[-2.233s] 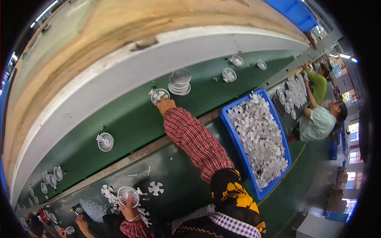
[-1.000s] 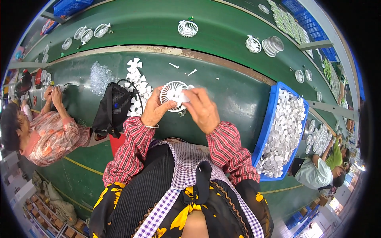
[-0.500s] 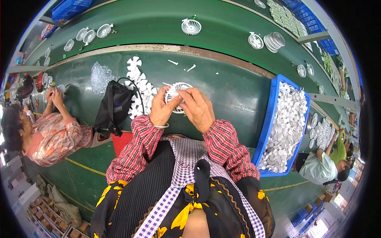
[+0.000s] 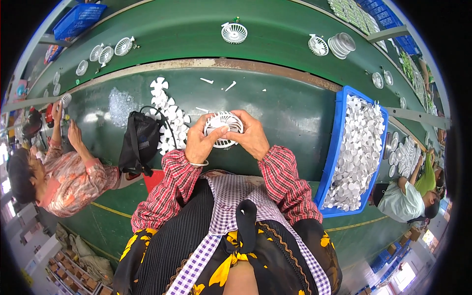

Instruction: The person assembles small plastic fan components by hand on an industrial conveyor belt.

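Between my two hands is a white round fan housing (image 4: 223, 121) with slatted ribs, held over the green work surface. My left hand (image 4: 202, 138) grips its left side, the thumb lying across the middle of the housing. From the right, my right hand (image 4: 250, 137) closes round the other edge, its thumb also near the centre. White fan blades (image 4: 169, 110) lie in a loose pile left of my hands. Just below the held housing, part of another ribbed white piece (image 4: 225, 144) shows; I cannot tell whether it is separate.
A blue crate (image 4: 332, 152) full of white fan blades stands at the right. Left are a black mesh bag (image 4: 139, 140) and a heap of clear small parts (image 4: 121, 105). Ahead, a green conveyor belt (image 4: 182, 37) carries white fan housings (image 4: 234, 33). A co-worker (image 4: 73, 182) sits at left.
My right hand has shifted from pressing at the housing's middle to holding its right edge. The housing is now tilted up, showing its ribs. The co-worker's hands at left have moved apart.
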Demonstrator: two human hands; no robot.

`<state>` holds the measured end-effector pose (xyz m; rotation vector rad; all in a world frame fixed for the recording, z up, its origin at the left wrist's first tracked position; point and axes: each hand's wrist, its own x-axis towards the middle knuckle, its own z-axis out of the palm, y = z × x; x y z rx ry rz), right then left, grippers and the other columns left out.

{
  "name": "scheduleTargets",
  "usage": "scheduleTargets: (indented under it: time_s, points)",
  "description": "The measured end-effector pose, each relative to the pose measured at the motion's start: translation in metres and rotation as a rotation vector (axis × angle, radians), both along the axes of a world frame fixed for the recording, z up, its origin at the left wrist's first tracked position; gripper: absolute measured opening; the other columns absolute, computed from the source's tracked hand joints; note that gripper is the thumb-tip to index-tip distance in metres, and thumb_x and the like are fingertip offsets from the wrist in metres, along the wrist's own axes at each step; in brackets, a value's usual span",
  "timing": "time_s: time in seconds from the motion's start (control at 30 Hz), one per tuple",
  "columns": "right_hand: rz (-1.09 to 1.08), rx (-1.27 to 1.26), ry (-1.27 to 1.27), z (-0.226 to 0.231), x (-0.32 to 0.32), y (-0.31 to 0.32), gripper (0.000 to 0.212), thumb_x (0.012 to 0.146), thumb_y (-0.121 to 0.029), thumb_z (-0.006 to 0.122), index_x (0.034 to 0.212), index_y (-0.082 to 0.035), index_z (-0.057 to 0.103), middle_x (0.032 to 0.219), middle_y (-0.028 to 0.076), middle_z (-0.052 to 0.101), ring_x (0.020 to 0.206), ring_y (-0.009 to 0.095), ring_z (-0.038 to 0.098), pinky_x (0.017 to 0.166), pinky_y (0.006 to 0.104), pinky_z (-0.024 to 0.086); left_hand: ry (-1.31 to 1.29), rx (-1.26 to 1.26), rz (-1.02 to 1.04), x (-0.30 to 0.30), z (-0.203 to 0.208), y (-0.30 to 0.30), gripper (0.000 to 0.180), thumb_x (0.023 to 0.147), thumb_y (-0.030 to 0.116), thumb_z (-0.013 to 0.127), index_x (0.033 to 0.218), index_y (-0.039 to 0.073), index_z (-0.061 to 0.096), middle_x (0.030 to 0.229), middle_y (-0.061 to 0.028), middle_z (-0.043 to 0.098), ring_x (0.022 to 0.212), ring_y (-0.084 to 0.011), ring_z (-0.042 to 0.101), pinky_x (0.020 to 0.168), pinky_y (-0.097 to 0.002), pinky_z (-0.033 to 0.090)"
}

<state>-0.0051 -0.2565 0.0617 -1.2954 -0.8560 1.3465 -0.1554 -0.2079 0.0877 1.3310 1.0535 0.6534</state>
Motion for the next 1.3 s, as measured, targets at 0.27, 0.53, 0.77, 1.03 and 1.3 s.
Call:
scheduleTargets:
  time_s: [0.27, 0.53, 0.77, 1.03, 1.3]
  points:
    - [-0.139, -0.061, 0.014, -0.029, 0.030, 0.019, 0.040, 0.067, -0.004, 0.075, 0.102, 0.002, 0.055, 0.089, 0.005, 0.063, 0.081, 0.009, 0.057, 0.072, 0.0245, 0.048, 0.068, 0.050, 0.013, 0.050, -0.038, 0.031, 0.032, 0.074, 0.013, 0.069, 0.100, -0.002, 0.056, 0.078, -0.0165, 0.064, 0.069, -0.0165, 0.062, 0.060, -0.0281, 0.048]
    - [-0.652, -0.007, 0.286, -0.076, 0.176, 0.138, 0.028, 0.069, -0.002, 0.073, 0.094, -0.003, 0.059, 0.086, 0.004, 0.064, 0.071, 0.011, 0.059, 0.061, 0.0250, 0.047, 0.364, 0.754, -0.291, 0.163, -0.095, 0.232, 0.044, 0.078, 0.017, 0.064, 0.119, 0.008, 0.051, 0.115, -0.0109, 0.055, 0.105, -0.0298, 0.052, 0.090, -0.0374, 0.042]
    - [-0.669, -0.252, 0.256, -0.111, 0.260, 0.171, 0.040, 0.082, -0.009, 0.063, 0.112, 0.011, 0.045, 0.102, 0.016, 0.056, 0.087, 0.024, 0.061, 0.078, 0.0324, 0.053, 1.096, 0.908, -0.850, 0.228, -0.102, 0.303, 0.066, 0.078, 0.020, 0.065, 0.135, 0.026, 0.033, 0.136, -0.0074, 0.038, 0.120, -0.0287, 0.040, 0.092, -0.0508, 0.038]
    - [-0.465, -0.266, 0.113, -0.092, 0.151, 0.091, 0.023, 0.082, -0.007, 0.062, 0.102, 0.003, 0.055, 0.084, 0.007, 0.062, 0.070, 0.013, 0.061, 0.062, 0.0243, 0.051, 1.048, 0.767, -0.347, 0.176, -0.112, 0.295, 0.057, 0.062, 0.042, 0.076, 0.102, 0.005, 0.056, 0.104, -0.0156, 0.056, 0.103, -0.0303, 0.052, 0.081, -0.0433, 0.045]
    - [0.270, 0.183, -0.528, -0.095, -0.034, 0.056, 0.031, 0.072, 0.001, 0.065, 0.102, -0.002, 0.057, 0.092, 0.011, 0.059, 0.077, 0.022, 0.061, 0.069, 0.0319, 0.051, -0.321, -0.236, 0.293, 0.026, -0.057, 0.256, 0.036, 0.082, 0.000, 0.053, 0.116, -0.009, 0.043, 0.102, -0.0197, 0.059, 0.087, -0.0334, 0.061, 0.076, -0.0456, 0.054]
